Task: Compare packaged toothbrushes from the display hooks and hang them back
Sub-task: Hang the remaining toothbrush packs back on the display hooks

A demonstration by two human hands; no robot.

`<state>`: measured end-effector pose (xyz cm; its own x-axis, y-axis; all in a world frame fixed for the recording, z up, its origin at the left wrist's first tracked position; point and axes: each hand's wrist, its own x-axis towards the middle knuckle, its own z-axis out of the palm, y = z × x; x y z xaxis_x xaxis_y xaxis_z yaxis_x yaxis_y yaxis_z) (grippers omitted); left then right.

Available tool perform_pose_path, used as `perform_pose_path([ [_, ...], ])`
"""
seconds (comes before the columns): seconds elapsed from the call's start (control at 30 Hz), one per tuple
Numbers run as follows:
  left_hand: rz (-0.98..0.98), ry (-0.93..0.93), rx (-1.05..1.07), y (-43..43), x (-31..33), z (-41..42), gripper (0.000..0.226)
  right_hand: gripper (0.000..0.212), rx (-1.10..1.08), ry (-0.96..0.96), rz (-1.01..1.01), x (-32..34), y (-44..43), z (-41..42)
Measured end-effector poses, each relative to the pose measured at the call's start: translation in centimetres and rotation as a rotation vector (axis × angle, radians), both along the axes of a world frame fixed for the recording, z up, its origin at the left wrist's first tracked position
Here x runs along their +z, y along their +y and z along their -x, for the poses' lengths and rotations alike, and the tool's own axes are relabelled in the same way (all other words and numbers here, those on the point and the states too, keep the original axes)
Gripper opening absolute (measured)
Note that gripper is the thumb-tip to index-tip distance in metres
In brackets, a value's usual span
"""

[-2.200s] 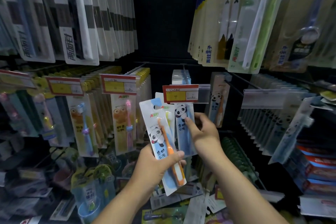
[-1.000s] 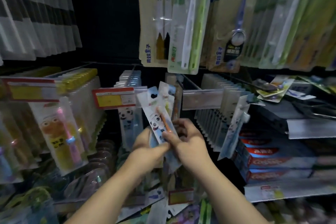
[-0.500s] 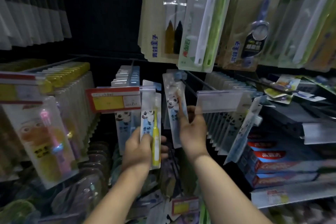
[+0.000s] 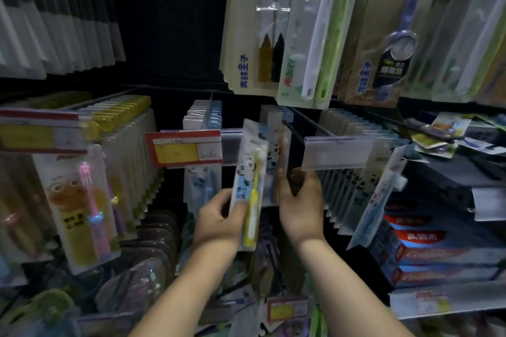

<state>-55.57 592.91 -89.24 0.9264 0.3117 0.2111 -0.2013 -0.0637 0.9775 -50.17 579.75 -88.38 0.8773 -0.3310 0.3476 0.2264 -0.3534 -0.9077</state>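
My left hand (image 4: 221, 217) grips a panda-print pack with a yellow toothbrush (image 4: 250, 189), held upright in front of the display. My right hand (image 4: 299, 200) holds the lower edge of a second panda pack with an orange toothbrush (image 4: 275, 156). That pack hangs at the front of a black display hook (image 4: 294, 131) just right of the yellow one. More panda packs (image 4: 204, 117) fill the hook to the left, behind a red and yellow price tag (image 4: 183, 148).
A clear label strip (image 4: 336, 153) juts out right of my right hand, with a row of panda packs (image 4: 353, 172) behind it. Large adult toothbrush packs (image 4: 301, 35) hang overhead. Pink children's brushes (image 4: 82, 200) hang at left; red toothpaste boxes (image 4: 438, 252) lie at right.
The two packs were together in both hands, then my right hand took the orange one up to the hook. My left hand raised the yellow pack slightly. The view has shifted right.
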Motion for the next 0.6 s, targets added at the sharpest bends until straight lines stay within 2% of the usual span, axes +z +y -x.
perform_pose_path([
  [0.13,0.011,-0.135,-0.058,-1.5,-0.1,-1.9,0.021,0.012,0.103,-0.088,0.020,-0.8,-0.3,1.1],
  [0.43,0.117,-0.107,-0.101,-3.8,-1.3,-5.1,0.017,0.023,0.247,-0.089,-0.019,-1.1,-2.0,0.9],
  [0.6,0.081,-0.043,-0.146,-3.9,-1.5,-6.6,0.014,0.020,0.248,-0.067,0.002,-2.0,-3.5,0.8],
])
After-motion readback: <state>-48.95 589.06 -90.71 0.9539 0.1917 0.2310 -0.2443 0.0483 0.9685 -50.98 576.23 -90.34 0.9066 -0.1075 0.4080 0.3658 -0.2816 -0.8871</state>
